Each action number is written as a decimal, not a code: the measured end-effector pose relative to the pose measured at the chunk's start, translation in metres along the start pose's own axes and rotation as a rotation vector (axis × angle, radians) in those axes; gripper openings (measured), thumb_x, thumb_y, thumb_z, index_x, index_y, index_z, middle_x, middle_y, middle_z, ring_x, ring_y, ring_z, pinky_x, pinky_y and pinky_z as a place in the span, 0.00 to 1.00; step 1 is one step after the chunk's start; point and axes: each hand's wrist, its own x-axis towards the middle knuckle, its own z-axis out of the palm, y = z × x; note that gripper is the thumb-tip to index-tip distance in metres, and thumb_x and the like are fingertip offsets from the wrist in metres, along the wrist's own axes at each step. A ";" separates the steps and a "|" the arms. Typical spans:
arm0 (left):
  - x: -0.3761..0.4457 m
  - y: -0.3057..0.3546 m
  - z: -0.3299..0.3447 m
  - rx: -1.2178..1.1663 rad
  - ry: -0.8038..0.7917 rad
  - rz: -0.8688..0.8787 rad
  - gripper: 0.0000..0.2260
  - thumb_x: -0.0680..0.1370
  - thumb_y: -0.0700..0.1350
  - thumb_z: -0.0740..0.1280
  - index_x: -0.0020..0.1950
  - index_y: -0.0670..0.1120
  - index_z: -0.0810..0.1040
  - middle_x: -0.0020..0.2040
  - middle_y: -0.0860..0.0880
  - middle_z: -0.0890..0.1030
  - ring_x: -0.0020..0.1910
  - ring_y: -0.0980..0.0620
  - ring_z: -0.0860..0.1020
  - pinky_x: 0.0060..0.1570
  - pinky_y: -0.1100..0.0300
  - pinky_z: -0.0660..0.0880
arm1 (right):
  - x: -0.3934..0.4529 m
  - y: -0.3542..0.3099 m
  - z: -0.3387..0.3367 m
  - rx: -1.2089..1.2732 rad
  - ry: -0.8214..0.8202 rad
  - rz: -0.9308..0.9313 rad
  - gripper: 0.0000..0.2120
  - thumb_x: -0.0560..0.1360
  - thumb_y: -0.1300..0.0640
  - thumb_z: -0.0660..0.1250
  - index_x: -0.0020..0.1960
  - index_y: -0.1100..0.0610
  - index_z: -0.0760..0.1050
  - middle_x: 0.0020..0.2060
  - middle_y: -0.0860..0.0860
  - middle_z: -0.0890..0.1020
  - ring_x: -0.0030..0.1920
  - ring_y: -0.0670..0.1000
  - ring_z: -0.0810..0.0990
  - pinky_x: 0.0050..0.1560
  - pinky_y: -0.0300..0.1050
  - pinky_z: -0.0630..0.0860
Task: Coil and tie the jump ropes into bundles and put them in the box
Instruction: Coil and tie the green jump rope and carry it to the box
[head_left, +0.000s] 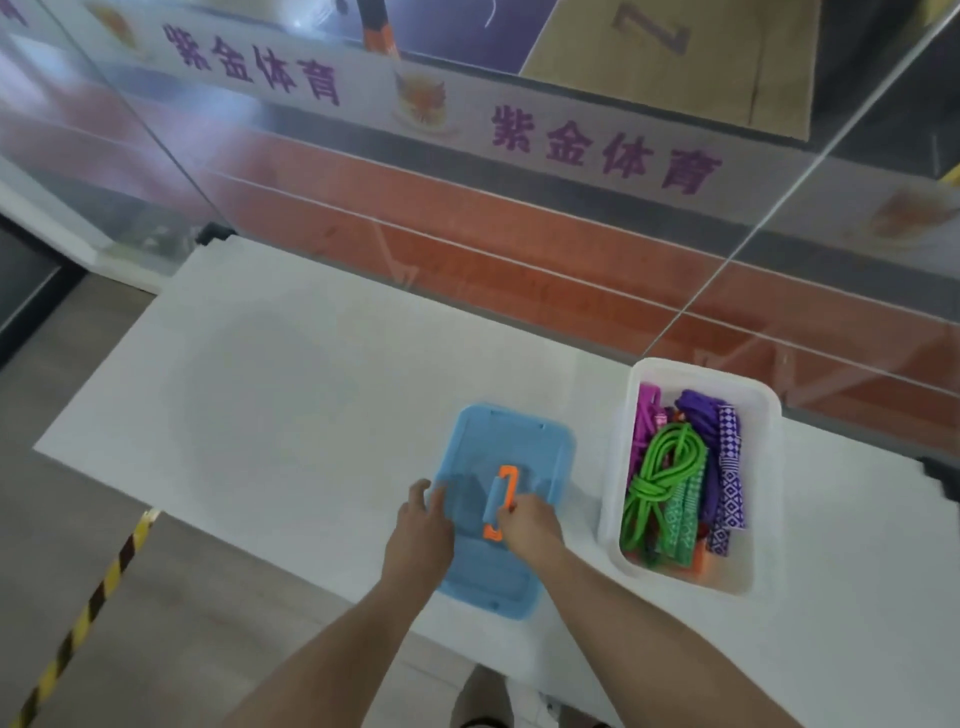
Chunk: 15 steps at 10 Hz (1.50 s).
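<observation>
Left hand (423, 525), fingers relaxed, rests on the left edge of the blue lid (501, 506); right hand (524, 519) pinches its orange handle (501, 501). The lid's long axis runs near to far. The box (685, 574), just right, holds bundled jump ropes (670, 478). White desk (291, 374); glass wall (467, 218) beyond.

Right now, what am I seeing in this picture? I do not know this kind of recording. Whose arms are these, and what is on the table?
The camera sits on a person's head, looking down at their own two bare arms. No robot is here. On the white table lies a blue lid with an orange handle. The right hand grips that handle; the left hand rests open on the lid's left edge. To the right stands a clear box holding bundled ropes, green and purple. Behind is a glass wall with purple Chinese lettering.
</observation>
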 end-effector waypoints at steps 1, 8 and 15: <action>0.008 0.003 -0.016 -0.227 0.014 -0.118 0.23 0.80 0.43 0.58 0.75 0.50 0.61 0.64 0.45 0.71 0.58 0.41 0.76 0.52 0.49 0.74 | -0.010 -0.018 -0.013 0.005 -0.001 -0.111 0.12 0.80 0.57 0.58 0.42 0.55 0.77 0.47 0.59 0.85 0.50 0.59 0.83 0.43 0.43 0.73; 0.003 0.230 -0.049 -0.350 0.054 0.227 0.11 0.78 0.48 0.63 0.57 0.45 0.78 0.49 0.49 0.78 0.47 0.49 0.77 0.49 0.57 0.75 | -0.094 0.091 -0.221 0.046 0.489 -0.111 0.12 0.77 0.52 0.57 0.35 0.52 0.69 0.40 0.50 0.84 0.42 0.53 0.81 0.40 0.46 0.74; 0.002 0.237 -0.002 -0.244 -0.008 0.232 0.22 0.85 0.51 0.53 0.79 0.49 0.57 0.54 0.50 0.73 0.51 0.54 0.74 0.53 0.58 0.76 | -0.049 0.192 -0.163 -0.270 0.662 -0.282 0.28 0.76 0.39 0.21 0.73 0.47 0.18 0.80 0.50 0.39 0.75 0.45 0.24 0.78 0.44 0.36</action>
